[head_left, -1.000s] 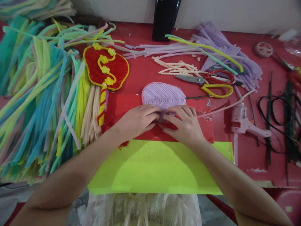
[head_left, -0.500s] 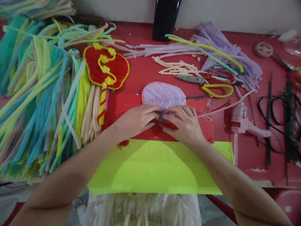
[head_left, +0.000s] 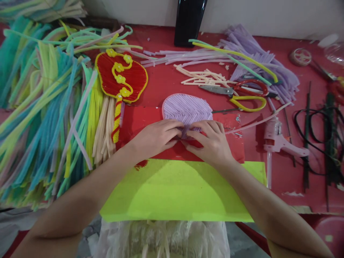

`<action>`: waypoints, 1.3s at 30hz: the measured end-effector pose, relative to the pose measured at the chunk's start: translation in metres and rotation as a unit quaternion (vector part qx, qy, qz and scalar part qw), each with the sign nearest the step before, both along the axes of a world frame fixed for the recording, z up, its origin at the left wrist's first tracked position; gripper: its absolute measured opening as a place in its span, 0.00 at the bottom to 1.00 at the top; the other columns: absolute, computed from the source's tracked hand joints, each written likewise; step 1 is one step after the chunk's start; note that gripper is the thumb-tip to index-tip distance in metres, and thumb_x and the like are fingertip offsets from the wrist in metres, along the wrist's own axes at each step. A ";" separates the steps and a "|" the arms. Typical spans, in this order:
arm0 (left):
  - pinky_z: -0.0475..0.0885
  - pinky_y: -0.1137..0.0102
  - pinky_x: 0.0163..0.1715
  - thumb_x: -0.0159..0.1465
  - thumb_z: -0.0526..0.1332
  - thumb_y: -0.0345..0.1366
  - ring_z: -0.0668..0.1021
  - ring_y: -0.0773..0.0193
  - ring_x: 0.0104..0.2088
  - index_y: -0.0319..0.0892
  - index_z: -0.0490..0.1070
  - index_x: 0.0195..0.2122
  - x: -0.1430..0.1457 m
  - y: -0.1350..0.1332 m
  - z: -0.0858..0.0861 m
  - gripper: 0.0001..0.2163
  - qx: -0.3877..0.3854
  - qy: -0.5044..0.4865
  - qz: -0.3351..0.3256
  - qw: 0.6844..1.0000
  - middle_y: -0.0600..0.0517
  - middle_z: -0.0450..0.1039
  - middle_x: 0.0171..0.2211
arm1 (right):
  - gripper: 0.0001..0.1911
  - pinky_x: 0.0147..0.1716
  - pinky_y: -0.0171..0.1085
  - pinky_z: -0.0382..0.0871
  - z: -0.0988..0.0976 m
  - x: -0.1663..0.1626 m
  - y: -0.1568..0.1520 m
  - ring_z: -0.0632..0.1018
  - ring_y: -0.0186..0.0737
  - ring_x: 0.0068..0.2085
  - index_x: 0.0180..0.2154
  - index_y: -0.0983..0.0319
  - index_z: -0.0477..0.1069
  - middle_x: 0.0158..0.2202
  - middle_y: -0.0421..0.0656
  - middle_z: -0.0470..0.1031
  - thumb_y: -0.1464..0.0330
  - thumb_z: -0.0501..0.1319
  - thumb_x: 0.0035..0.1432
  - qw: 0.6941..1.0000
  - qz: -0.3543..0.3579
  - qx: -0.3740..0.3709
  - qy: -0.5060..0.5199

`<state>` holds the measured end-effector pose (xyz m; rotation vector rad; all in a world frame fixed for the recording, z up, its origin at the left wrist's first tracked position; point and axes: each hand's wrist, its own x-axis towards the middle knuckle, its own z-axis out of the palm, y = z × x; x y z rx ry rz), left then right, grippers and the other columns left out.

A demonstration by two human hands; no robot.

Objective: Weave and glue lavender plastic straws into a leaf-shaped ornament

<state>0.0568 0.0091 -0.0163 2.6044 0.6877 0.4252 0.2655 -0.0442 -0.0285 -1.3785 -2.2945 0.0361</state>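
Note:
A purple fan-shaped panel of pipe cleaners (head_left: 185, 106), laid in a herringbone pattern with a pink edge along its top, rests on a red sheet (head_left: 134, 123). At its lower rim my left hand (head_left: 158, 136) is closed, thumb and fingers pinching the edge. My right hand (head_left: 211, 140) pinches the same rim just to the right, its fingertips almost meeting the left ones. From beneath the right hand a loose pink pipe cleaner (head_left: 258, 123) trails to the right. The exact spot between the fingertips is partly hidden.
Left lie bundles of coloured pipe cleaners (head_left: 53, 118) and a red-and-yellow fan (head_left: 107, 77). Scissors (head_left: 248, 95), peach offcuts (head_left: 202, 77) and purple pipe cleaners (head_left: 252, 53) are behind. Right are a pink glue gun (head_left: 279, 141) and dark wires (head_left: 329, 139). A yellow-green sheet (head_left: 182, 197) lies in front.

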 end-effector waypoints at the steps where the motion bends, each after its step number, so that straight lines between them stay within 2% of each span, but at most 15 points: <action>1: 0.70 0.63 0.54 0.64 0.57 0.30 0.74 0.59 0.53 0.40 0.71 0.42 0.000 0.000 0.000 0.07 0.001 -0.001 0.001 1.000 0.46 0.71 0.52 | 0.06 0.42 0.44 0.60 0.000 0.000 0.000 0.70 0.43 0.42 0.36 0.57 0.74 0.40 0.43 0.74 0.68 0.63 0.53 1.000 -0.001 -0.001 0.000; 13: 0.70 0.64 0.53 0.64 0.57 0.29 0.74 0.60 0.52 0.39 0.71 0.41 0.001 -0.001 -0.001 0.07 -0.003 -0.008 0.008 1.000 0.46 0.71 0.51 | 0.05 0.42 0.42 0.60 0.000 0.000 0.000 0.70 0.42 0.41 0.34 0.58 0.73 0.40 0.42 0.75 0.67 0.63 0.53 1.000 0.000 0.021 -0.009; 26: 0.70 0.64 0.53 0.63 0.57 0.29 0.74 0.60 0.52 0.40 0.71 0.41 0.000 -0.001 -0.003 0.07 -0.005 -0.009 0.007 1.000 0.46 0.71 0.51 | 0.07 0.42 0.44 0.59 0.000 0.002 0.001 0.69 0.44 0.42 0.36 0.57 0.74 0.41 0.43 0.73 0.67 0.63 0.53 1.000 0.002 -0.011 -0.001; 39: 0.70 0.63 0.54 0.63 0.58 0.30 0.74 0.59 0.52 0.39 0.72 0.42 0.000 0.000 -0.001 0.08 -0.014 -0.008 0.003 1.000 0.46 0.71 0.51 | 0.05 0.42 0.44 0.59 -0.001 -0.001 0.000 0.69 0.43 0.41 0.35 0.57 0.74 0.41 0.43 0.73 0.68 0.62 0.52 1.000 -0.008 0.002 -0.003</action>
